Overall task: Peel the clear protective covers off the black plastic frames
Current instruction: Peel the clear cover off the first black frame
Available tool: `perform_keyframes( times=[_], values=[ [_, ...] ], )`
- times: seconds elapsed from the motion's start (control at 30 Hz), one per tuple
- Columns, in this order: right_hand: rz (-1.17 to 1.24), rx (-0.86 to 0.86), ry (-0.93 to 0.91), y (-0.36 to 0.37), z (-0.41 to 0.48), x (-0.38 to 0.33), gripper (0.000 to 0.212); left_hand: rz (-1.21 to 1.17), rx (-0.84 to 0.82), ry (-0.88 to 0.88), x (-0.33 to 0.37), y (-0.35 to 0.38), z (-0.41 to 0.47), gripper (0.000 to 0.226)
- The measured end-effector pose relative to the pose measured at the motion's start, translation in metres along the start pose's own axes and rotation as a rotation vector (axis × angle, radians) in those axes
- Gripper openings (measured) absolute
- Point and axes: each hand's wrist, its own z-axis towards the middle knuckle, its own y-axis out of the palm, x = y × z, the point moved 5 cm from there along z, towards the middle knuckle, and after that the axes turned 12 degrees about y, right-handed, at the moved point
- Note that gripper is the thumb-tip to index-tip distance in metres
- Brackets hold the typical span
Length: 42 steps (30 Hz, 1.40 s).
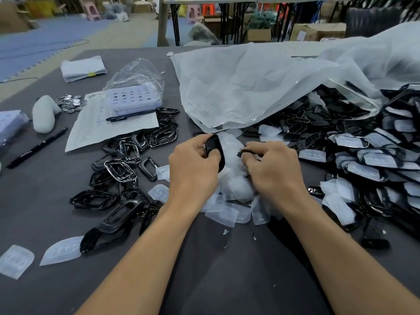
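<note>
Left hand (195,162) gripped a black frame (215,149) over the peeled covers (236,187) mid-worktop, right hand (271,165) pinched a small dark piece (245,153); a braced frame and a slow corner peel looked best.

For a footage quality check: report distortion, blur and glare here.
Head view: wide-angle distortion bends the table edge and stretches the forearms; the background is soft; light is even with faint shadows; glare glints on the peeled black frames and whitens the plastic bag.
</note>
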Motion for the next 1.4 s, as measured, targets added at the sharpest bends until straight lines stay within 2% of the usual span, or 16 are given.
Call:
perform_keyframes(
  times=[0.07, 0.13, 0.27, 0.37, 0.5, 0.6, 0.7, 0.77, 0.83, 0.87, 0.93, 0.97, 1.03, 1.1, 1.2, 1.4],
  values=[
    [0.188, 0.025, 0.041, -0.006, -0.002, 0.001, 0.014, -0.051, -0.007, -0.031, -0.005, 0.0, 0.0, 0.036],
    [0.267, 0.066, 0.016, -0.011, -0.004, -0.002, 0.012, -0.185, -0.019, -0.107, -0.01, 0.0, 0.001, 0.034],
    [0.434, -0.017, 0.038, -0.006, -0.007, -0.009, 0.016, -0.446, -0.062, -0.228, -0.016, 0.007, 0.004, 0.039],
    [0.57, -0.065, 0.086, -0.003, -0.007, -0.01, 0.01, -0.436, -0.076, -0.211, -0.017, 0.007, 0.006, 0.038],
    [0.682, -0.099, 0.145, -0.002, -0.005, -0.007, 0.012, -0.372, -0.08, -0.195, -0.015, 0.007, 0.005, 0.02],
    [0.736, -0.118, 0.185, -0.004, -0.004, -0.003, 0.013, -0.202, -0.054, -0.121, -0.012, 0.003, 0.005, 0.013],
    [0.621, -0.09, 0.177, -0.009, -0.002, 0.002, 0.014, 0.006, 0.003, -0.016, -0.008, -0.005, 0.004, 0.016],
    [0.551, -0.066, 0.152, -0.009, -0.002, 0.001, 0.009, 0.05, -0.034, 0.006, -0.008, -0.005, 0.003, 0.033],
    [0.538, -0.061, 0.135, -0.007, -0.004, -0.003, 0.002, 0.1, -0.083, 0.044, -0.007, -0.004, 0.002, 0.065],
    [0.536, -0.066, 0.13, -0.007, -0.007, -0.005, 0.01, 0.124, -0.078, 0.067, -0.007, -0.009, 0.003, 0.075],
    [0.551, -0.096, 0.131, -0.002, -0.012, -0.009, 0.019, 0.24, -0.011, 0.106, -0.007, -0.033, 0.009, 0.082],
    [0.542, -0.108, 0.13, 0.0, -0.013, -0.009, 0.016, 0.373, 0.019, 0.109, -0.008, -0.046, 0.012, 0.078],
    [0.487, -0.125, 0.113, 0.006, -0.015, -0.01, 0.01, 0.785, 0.0, 0.083, -0.013, -0.074, 0.02, 0.059],
    [0.427, -0.125, 0.104, 0.011, -0.016, -0.009, 0.026, 1.033, -0.126, 0.0, -0.025, -0.091, 0.023, 0.04],
    [0.477, -0.157, 0.13, 0.014, -0.018, -0.009, 0.032, 1.011, -0.278, -0.045, -0.034, -0.093, 0.019, 0.034],
    [0.626, -0.23, 0.173, 0.013, -0.015, -0.01, 0.017, 1.019, -0.23, -0.029, -0.035, -0.094, 0.024, 0.029]
  ],
)
